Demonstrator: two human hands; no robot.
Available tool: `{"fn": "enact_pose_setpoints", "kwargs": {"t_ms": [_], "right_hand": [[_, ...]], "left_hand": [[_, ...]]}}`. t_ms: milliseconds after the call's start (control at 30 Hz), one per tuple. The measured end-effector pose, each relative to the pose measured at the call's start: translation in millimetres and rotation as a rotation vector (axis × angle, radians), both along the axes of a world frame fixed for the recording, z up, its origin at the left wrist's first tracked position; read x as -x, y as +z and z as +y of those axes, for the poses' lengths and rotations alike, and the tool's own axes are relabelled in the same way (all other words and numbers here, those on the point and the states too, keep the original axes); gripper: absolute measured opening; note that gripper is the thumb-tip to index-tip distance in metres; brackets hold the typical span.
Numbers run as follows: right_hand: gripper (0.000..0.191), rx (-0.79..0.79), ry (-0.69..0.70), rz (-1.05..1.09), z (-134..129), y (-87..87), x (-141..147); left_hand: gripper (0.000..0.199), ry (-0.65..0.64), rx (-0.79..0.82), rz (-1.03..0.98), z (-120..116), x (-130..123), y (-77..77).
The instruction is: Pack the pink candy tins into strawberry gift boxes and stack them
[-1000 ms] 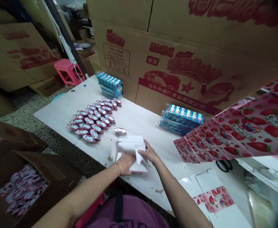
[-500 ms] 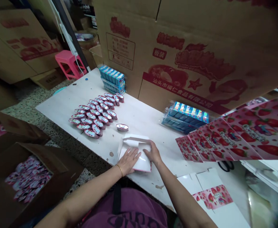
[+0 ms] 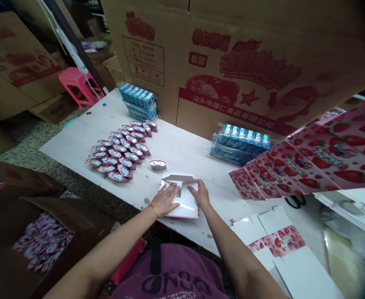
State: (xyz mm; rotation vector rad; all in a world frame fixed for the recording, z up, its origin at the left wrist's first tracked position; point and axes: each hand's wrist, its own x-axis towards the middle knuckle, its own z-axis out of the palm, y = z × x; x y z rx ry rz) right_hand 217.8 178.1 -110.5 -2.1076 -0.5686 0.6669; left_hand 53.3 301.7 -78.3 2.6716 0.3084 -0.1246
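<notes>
My left hand (image 3: 165,200) lies flat with its fingers apart on a folded white paperboard carton (image 3: 180,199), and a gold bangle sits at the wrist. My right hand (image 3: 199,195) rests its fingertips on the carton's right side. The carton's pink-edged underside shows at the bottom edge, and a cut-out opening shows near its top. A single foil-lidded pink cup (image 3: 158,165) stands just beyond the carton, apart from both hands. Behind it, several such cups (image 3: 116,153) lie in tight overlapping rows.
The white table (image 3: 76,141) holds stacks of blue packs (image 3: 138,101) (image 3: 240,143) against large printed cardboard boxes (image 3: 232,62). Strawberry-print flat cartons (image 3: 309,162) and black scissors (image 3: 295,201) lie right. An open box of pink sachets (image 3: 42,243) sits lower left.
The carton's upright flaps have folded down flatter, and its cut-out opening now shows. My hands have moved closer together on it, and the view has shifted slightly.
</notes>
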Motion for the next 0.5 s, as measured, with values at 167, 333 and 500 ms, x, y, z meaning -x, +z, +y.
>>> {"fn": "enact_pose_setpoints", "kwargs": {"t_ms": [167,333,500], "right_hand": [[0.038,0.028,0.041,-0.052,-2.6,1.1,3.7],[0.034,0.119,0.059,-0.113,-7.5,9.2,13.1],[0.030,0.297,0.024,-0.223,-22.2,17.6,20.6]], "left_hand": [[0.043,0.020,-0.104,0.140,5.8,-21.9,-15.1],[0.032,0.053,-0.102,0.067,21.5,-22.8,-4.8],[0.049,0.652,0.081,-0.264,13.5,11.7,9.8]]}}
